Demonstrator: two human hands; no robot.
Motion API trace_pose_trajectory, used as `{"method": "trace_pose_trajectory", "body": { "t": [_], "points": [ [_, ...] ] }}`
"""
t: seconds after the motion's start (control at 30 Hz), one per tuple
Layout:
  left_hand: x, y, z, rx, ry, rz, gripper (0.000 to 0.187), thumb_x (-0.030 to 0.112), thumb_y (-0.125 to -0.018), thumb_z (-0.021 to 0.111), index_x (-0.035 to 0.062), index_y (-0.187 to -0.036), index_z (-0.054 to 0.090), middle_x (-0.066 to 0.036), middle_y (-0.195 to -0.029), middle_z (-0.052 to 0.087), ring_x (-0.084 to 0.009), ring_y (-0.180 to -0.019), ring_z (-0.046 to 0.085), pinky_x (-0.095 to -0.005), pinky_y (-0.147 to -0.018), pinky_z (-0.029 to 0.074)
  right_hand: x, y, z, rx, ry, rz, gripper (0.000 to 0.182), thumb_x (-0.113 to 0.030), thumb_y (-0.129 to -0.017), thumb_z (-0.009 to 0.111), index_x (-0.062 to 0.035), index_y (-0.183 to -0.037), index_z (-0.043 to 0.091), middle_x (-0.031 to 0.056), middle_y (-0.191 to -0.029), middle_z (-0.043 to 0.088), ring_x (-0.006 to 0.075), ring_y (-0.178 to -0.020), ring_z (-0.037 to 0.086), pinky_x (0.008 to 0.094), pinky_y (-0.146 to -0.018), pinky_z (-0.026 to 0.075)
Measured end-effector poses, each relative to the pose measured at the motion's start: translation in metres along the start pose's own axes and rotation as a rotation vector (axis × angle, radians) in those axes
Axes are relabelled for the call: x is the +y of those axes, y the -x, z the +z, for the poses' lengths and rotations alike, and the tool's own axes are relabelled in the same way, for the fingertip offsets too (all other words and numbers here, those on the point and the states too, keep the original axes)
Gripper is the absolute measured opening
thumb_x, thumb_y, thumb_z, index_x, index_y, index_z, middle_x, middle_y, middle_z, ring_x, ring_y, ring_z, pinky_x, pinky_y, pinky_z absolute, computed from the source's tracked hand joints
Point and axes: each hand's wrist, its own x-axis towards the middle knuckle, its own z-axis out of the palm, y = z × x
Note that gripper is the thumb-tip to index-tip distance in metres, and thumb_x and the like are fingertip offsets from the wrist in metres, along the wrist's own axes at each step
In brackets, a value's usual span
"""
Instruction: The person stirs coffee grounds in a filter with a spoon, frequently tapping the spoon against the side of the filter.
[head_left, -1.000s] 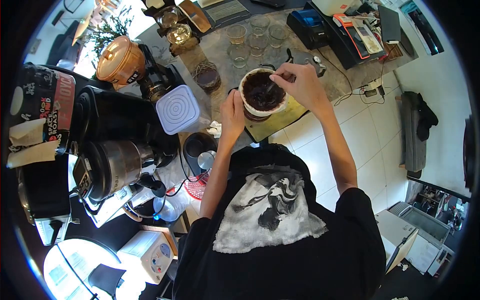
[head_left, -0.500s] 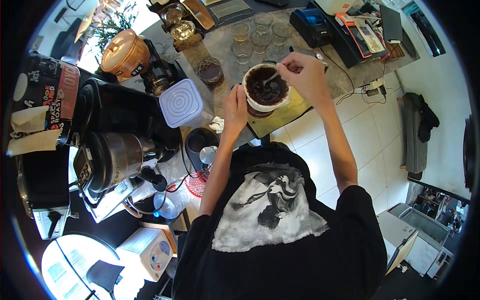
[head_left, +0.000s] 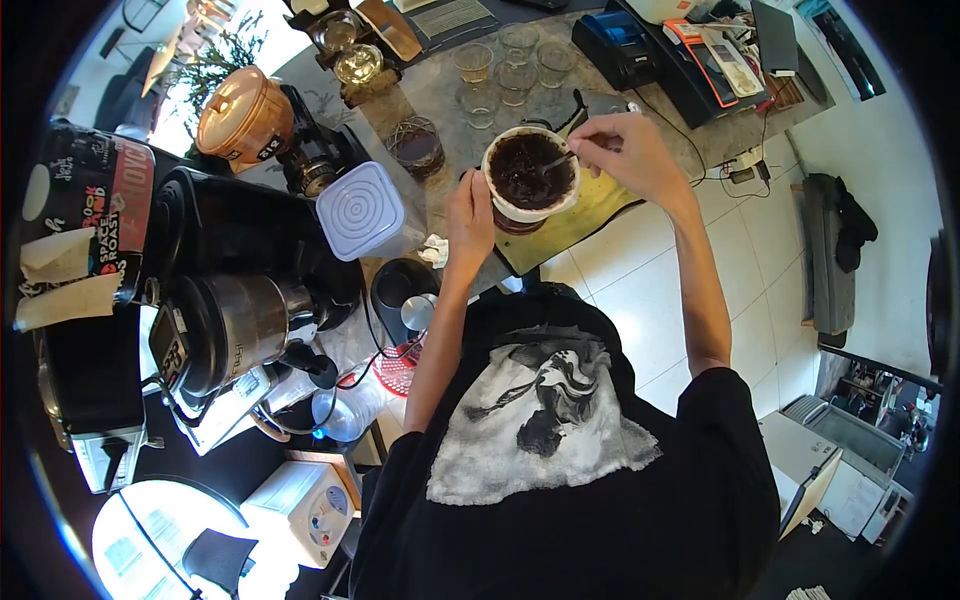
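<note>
A white coffee dripper [head_left: 493, 198] full of dark, wet coffee grounds [head_left: 530, 180] stands over a vessel whose dark lower part shows beneath it. My left hand [head_left: 470, 215] rests against the dripper's left side, fingers fairly straight and together; whether they grip it is hard to see. My right hand [head_left: 628, 155] is closed in a pinch on the handle of a spoon [head_left: 558, 161], held at the right rim with its lower end in the grounds. Under the dripper lies a yellow-green cloth or mat [head_left: 560, 240].
Left of the dripper stand a glass [head_left: 416, 146] with dark liquid and a lidded plastic tub [head_left: 362, 208]. Several clear glasses [head_left: 515, 82] sit behind. A coffee grinder [head_left: 245, 115] and a black machine [head_left: 230, 235] are at left; a blue-black device [head_left: 615, 48] is at back right.
My right hand has shifted right and slightly down, bringing the spoon from the middle of the grounds to the right rim. My left hand stays at the dripper.
</note>
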Motion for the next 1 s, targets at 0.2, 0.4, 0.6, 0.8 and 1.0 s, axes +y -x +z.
{"method": "trace_pose_trajectory", "body": {
  "t": [0.2,0.4,0.6,0.8,1.0],
  "points": [
    [0.001,-0.001,-0.001,-0.004,0.020,0.001,0.037,0.023,-0.107,0.038,-0.0044,-0.086,0.050,-0.017,-0.069,0.049,-0.0253,-0.063,0.042,-0.0378,-0.063,0.040,0.014,-0.006,0.003,-0.140,-0.199,-0.024,0.021,-0.009,-0.089,0.070,0.0087,-0.099,0.069,0.0087,-0.077,0.071,0.0112,-0.071,0.068,0.0248,-0.067,0.053],
    [0.000,0.000,0.000,-0.014,0.052,-0.003,0.037,0.023,-0.107,0.038,-0.0042,-0.086,0.050,-0.016,-0.068,0.049,-0.0257,-0.061,0.042,-0.0378,-0.062,0.040,-0.003,-0.009,0.005,0.119,0.006,-0.166,0.021,-0.014,-0.091,0.070,0.0059,-0.095,0.070,0.0093,-0.076,0.071,0.0110,-0.070,0.068,0.0266,-0.065,0.053],
    [0.008,-0.001,-0.001,-0.002,0.000,0.033,0.037,0.023,-0.107,0.038,-0.0042,-0.086,0.051,-0.016,-0.068,0.050,-0.0257,-0.062,0.044,-0.0378,-0.062,0.040,0.000,-0.002,0.022,0.045,0.168,-0.017,0.024,-0.019,-0.095,0.067,0.0033,-0.086,0.068,0.0057,-0.072,0.067,0.0079,-0.062,0.059,0.0226,-0.059,0.046],
    [0.005,-0.001,-0.002,-0.019,0.027,0.002,0.036,0.022,-0.107,0.038,-0.0036,-0.085,0.050,-0.015,-0.068,0.048,-0.0245,-0.062,0.043,-0.0372,-0.062,0.040,0.024,-0.002,0.019,0.088,-0.192,0.002,0.029,-0.022,-0.095,0.066,0.0024,-0.081,0.066,0.0032,-0.065,0.065,0.0072,-0.058,0.058,0.0241,-0.055,0.044],
    [-0.007,-0.001,-0.002,-0.043,0.146,-0.036,0.036,0.029,-0.108,0.040,0.0037,-0.086,0.054,0.005,-0.070,0.042,-0.0043,-0.063,0.038,-0.0233,-0.056,0.034,0.014,0.000,0.008,0.144,-0.144,-0.079,0.022,-0.017,-0.097,0.064,0.0013,-0.086,0.066,0.0018,-0.070,0.063,0.0067,-0.061,0.055,0.0215,-0.056,0.043]
  ]
}}
